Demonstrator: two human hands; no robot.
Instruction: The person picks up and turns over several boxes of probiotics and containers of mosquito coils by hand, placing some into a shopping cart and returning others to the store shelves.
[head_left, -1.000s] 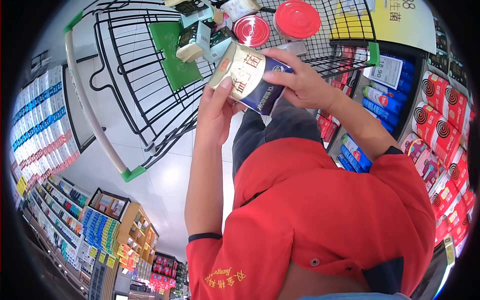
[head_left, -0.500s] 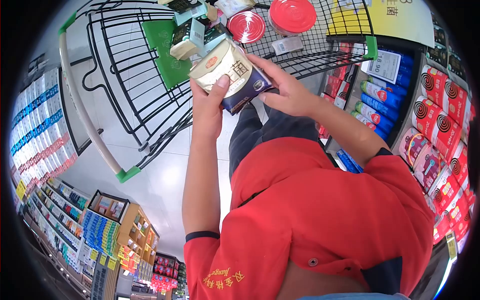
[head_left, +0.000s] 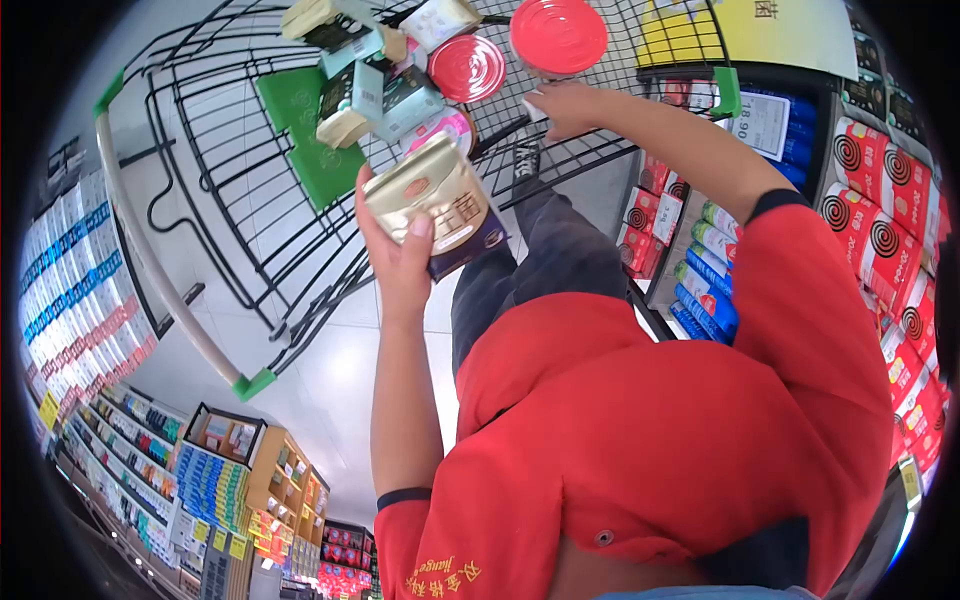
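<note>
My left hand (head_left: 398,255) holds a gold and dark-blue packet (head_left: 450,205) up in front of the cart, thumb across its front. Over the near part of the cart basket, my right hand (head_left: 568,108) has its fingers closed around a small white packet (head_left: 535,107), mostly hidden by the hand. Beyond it stands a tub with a red lid (head_left: 558,36), and a second red-lidded tub (head_left: 467,69) is to its left. Several pale-green and dark boxes (head_left: 352,95) lie piled beside them, with a white packet (head_left: 440,22) behind.
The wire shopping cart (head_left: 240,190) has a green panel (head_left: 310,140) and a pale handle (head_left: 165,250). Shelves with red mosquito-coil boxes (head_left: 875,160) and blue spray cans (head_left: 705,300) stand close on the right. Stacked white cartons (head_left: 80,280) are at left.
My right hand has let go of the gold and dark-blue packet and moved forward to the small white packet in the cart. My left hand keeps the gold packet, slightly lower.
</note>
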